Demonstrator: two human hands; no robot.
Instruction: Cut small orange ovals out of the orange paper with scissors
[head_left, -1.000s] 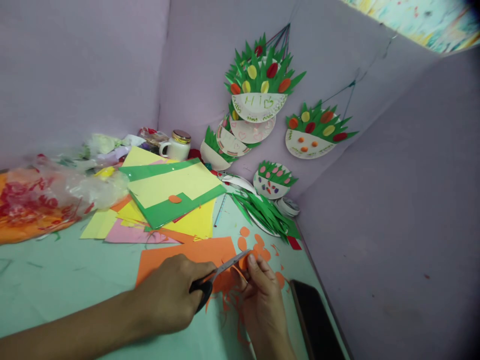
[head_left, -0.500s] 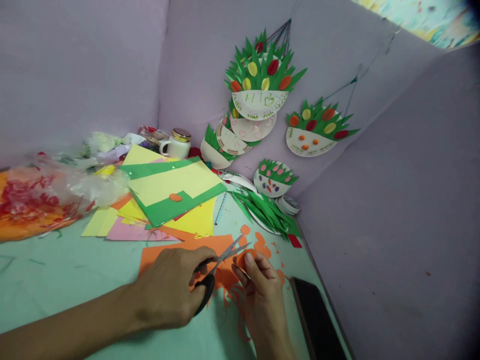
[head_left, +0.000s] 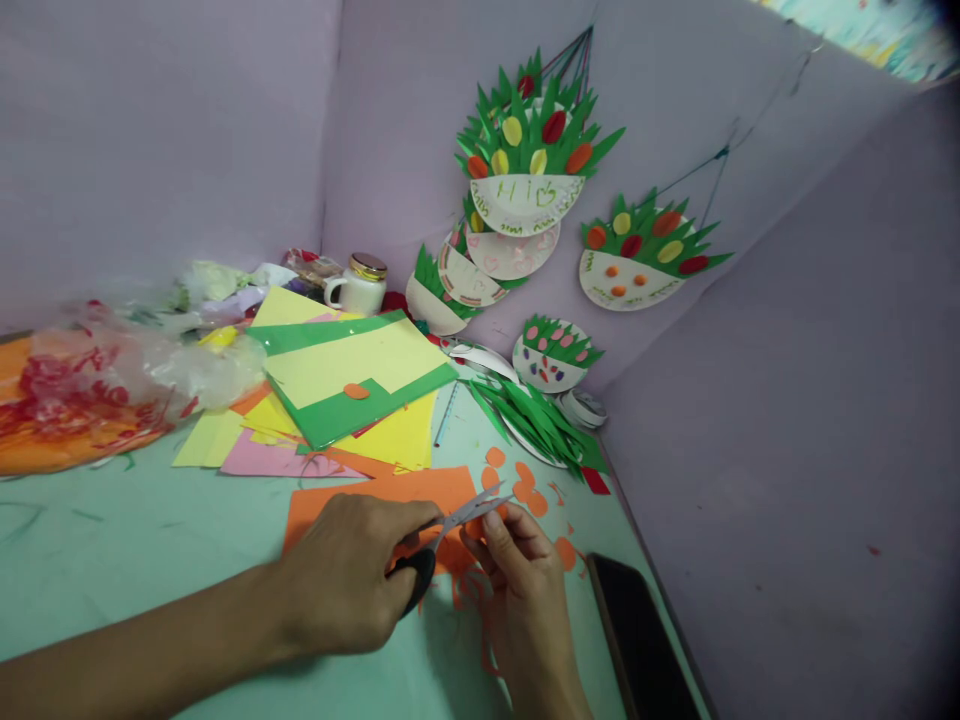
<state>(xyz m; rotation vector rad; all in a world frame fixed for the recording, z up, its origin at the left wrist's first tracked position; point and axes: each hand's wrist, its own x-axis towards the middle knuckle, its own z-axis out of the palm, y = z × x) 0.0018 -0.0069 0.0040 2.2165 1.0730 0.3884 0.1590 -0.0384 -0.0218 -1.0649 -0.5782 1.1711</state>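
Observation:
My left hand (head_left: 349,570) is closed round the black handles of a pair of scissors (head_left: 424,570). Their slightly parted blades reach right, up to the fingertips of my other hand. Pinched between the thumb and fingers of my right hand (head_left: 525,590) is a small orange paper piece (head_left: 487,524), partly hidden by the blades and fingers. Beneath both hands lies an orange paper sheet (head_left: 322,510). Cut orange ovals (head_left: 531,500) are scattered just beyond my right hand, and thin orange paper scraps (head_left: 471,588) lie between the hands.
Coloured papers with a green pack (head_left: 322,425) on top lie at the back, near a lidded white mug (head_left: 364,295). Green paper strips (head_left: 529,425) fill a plate. A phone (head_left: 637,630) rests at right. Decorated paper-plate baskets (head_left: 525,205) hang on the wall. Plastic bags (head_left: 97,370) sit left.
The scissor blades have closed partway and now overlap the orange paper piece in my right hand. The whole view has shifted slightly.

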